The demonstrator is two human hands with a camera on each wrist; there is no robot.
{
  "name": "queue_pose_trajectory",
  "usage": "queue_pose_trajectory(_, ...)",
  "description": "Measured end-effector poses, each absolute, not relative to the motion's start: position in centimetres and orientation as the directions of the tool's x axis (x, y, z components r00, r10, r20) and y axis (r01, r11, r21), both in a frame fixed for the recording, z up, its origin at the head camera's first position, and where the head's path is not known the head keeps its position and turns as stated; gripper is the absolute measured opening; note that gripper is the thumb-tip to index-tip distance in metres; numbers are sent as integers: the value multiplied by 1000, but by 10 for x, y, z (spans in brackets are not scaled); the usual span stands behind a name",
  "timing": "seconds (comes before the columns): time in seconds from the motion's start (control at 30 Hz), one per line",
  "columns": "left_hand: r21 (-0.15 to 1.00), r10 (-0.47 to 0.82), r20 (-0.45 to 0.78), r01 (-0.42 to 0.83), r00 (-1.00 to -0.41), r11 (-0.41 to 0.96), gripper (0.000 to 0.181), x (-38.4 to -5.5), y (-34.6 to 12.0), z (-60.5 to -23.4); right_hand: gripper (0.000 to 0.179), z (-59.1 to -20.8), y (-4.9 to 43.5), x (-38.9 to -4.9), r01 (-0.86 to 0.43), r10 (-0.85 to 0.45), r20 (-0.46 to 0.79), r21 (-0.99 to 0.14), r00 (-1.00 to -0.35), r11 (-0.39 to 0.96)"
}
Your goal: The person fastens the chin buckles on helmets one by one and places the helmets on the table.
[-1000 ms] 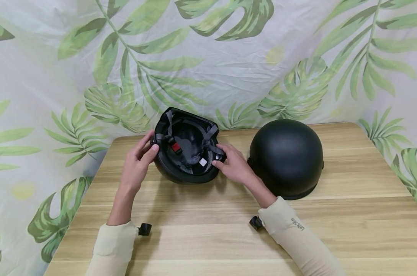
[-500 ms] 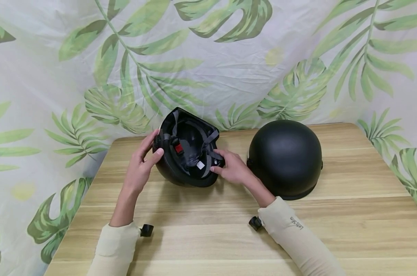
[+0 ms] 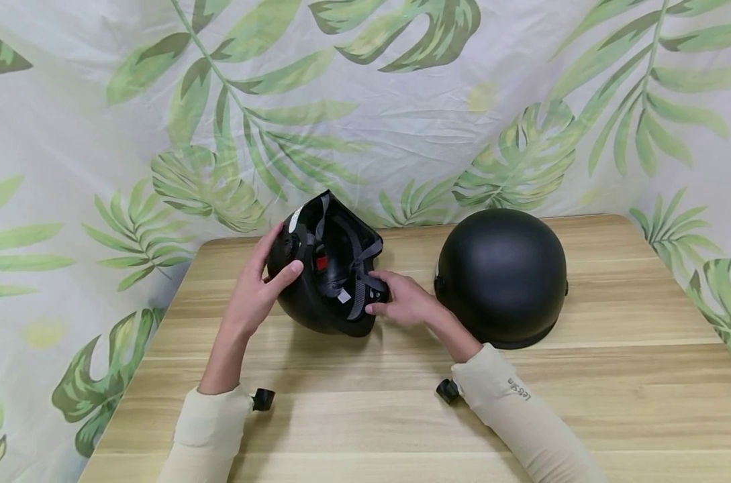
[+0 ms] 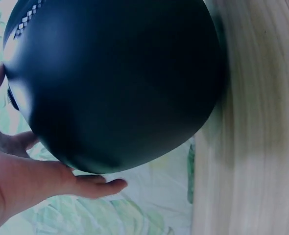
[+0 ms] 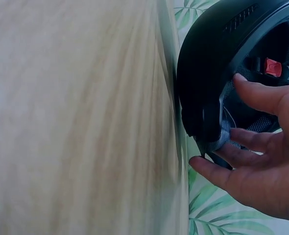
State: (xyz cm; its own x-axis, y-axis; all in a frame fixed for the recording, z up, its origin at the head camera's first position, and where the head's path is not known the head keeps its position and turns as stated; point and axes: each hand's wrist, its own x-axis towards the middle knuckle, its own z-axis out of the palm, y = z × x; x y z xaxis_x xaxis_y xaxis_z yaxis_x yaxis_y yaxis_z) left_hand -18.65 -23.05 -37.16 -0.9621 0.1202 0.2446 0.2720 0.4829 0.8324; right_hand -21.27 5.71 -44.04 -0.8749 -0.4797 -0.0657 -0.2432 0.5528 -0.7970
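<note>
A black helmet (image 3: 317, 315) is tilted on its side at the table's back left, its hollow facing up and to the right in the head view. Inside show grey straps (image 3: 365, 255), a red buckle (image 3: 321, 262) and a small white label (image 3: 344, 296). My left hand (image 3: 253, 292) holds the helmet's left side, thumb toward the front and fingers behind the shell. On the opposite side, my right hand (image 3: 404, 298) grips the rim near the strap, its thumb reaching inside in the right wrist view. The smooth outer shell (image 4: 120, 88) fills most of the left wrist view.
A second black helmet (image 3: 503, 278) stands dome up to the right, close to my right forearm. The wooden table (image 3: 365, 416) ends at the back against a leaf-patterned cloth (image 3: 401, 121). Small black wrist cameras (image 3: 263, 400) sit at both cuffs.
The held helmet has turned so that its hollow faces more to the right, showing more of its left outer side. My left hand has shifted rightward with it; my right hand has barely moved.
</note>
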Motion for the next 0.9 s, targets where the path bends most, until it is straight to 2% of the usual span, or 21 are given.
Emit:
queue_pose_trajectory(0.1,836,120,230,259,-966,484,77,-188,-230,-374,75,-440,57,-213,-245,-470,-58,-794,-881,557)
queue_pose_trajectory(0.47,843,57,212,212,-976,494,75,-188,-231,-374,74,-439,58,-211,-226,-434,-18,-834,-901,503)
queue_pose_trajectory(0.7,803,41,239,221,-970,554,74,-181,-229,-366,78,-445,54,-212,-176,-564,-60,-918,-823,354)
queue_pose_trajectory(0.9,780,32,254,224,-967,584,76,-179,-223,-363,78,-444,56,-212,-186,-610,-63,-923,-790,336)
